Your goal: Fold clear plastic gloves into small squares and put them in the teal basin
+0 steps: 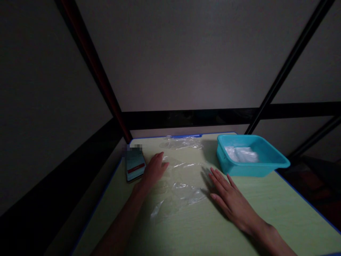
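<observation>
Clear plastic bags lie on the pale green table (213,227). The nearest crinkled bag (188,193) rests between my two hands, and a second clear bag (183,143) lies flat by the far edge. My left hand (155,166) is at the bags' left side, thumb apart from the fingers, with nothing visible in it. On the right, my right hand (230,199) has its fingers stretched out, palm down, close to the bag's right edge. Whether either hand touches the plastic, I cannot tell.
A turquoise basin (255,169) stands at the right, with folded clear plastic (242,154) inside. A phone-like flat object (135,165) lies at the left edge, partly blurred out. Grey wall panels (181,53) rise behind the table.
</observation>
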A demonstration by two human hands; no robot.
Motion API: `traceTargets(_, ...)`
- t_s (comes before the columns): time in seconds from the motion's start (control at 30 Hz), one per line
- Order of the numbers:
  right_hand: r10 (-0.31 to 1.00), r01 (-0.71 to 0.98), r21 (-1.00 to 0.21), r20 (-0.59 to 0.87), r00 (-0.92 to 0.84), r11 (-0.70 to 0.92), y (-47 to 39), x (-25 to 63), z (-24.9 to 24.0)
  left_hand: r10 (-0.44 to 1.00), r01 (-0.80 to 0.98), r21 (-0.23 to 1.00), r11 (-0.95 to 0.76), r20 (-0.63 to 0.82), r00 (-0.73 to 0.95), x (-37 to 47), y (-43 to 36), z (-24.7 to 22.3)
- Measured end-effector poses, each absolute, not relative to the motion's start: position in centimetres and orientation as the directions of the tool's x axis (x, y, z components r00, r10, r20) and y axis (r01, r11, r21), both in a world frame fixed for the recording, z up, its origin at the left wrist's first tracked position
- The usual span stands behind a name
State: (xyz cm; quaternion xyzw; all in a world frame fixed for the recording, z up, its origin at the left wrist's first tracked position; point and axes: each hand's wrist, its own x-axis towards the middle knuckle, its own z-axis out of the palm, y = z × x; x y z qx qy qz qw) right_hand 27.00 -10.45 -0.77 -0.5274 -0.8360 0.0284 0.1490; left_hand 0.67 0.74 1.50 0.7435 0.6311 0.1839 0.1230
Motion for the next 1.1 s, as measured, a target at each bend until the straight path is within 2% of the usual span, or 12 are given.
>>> traceTargets(0.2,0.897,0.880,-0.202,0.209,-0.390,0.430,-10.9,27.2,-0.5,0.993,0.884,0.461,-0.083,0.111,0.036,0.6,4.0,-0.4)
traceTargets(0.33,0.901,0.886,-0.203,0.217,-0.375,0.418,-10.9,27.7,-0.6,0.993,0.848,0.523,-0.092,0.113,0.037,0.6,4.7,-1.0)
traceTargets(0.53,0.895,0.880,-0.203,0.226,-0.385,0.429,-10.7,28.2,-0.8,0.958,0.753,0.594,-0.284,0.212,0.195,0.8,3.4,0.7)
traceTargets(0.77,0.891,0.862,-0.238,0.196,-0.410,0.448,-10.0,28.2,-0.5,0.864,0.650,0.570,-0.502,0.293,0.410,1.7,-0.8,2.3)
traceTargets(0.93,0.874,0.838,-0.250,0.163,-0.457,0.485,-9.1,27.7,0.2,0.818,0.649,0.526,-0.549,0.180,0.546,1.8,-3.0,3.0)
traceTargets(1.1,0.849,0.809,-0.258,0.145,-0.509,0.529,-7.6,26.4,0.9,0.851,0.722,0.479,-0.499,0.111,0.514,1.9,-3.8,3.7)
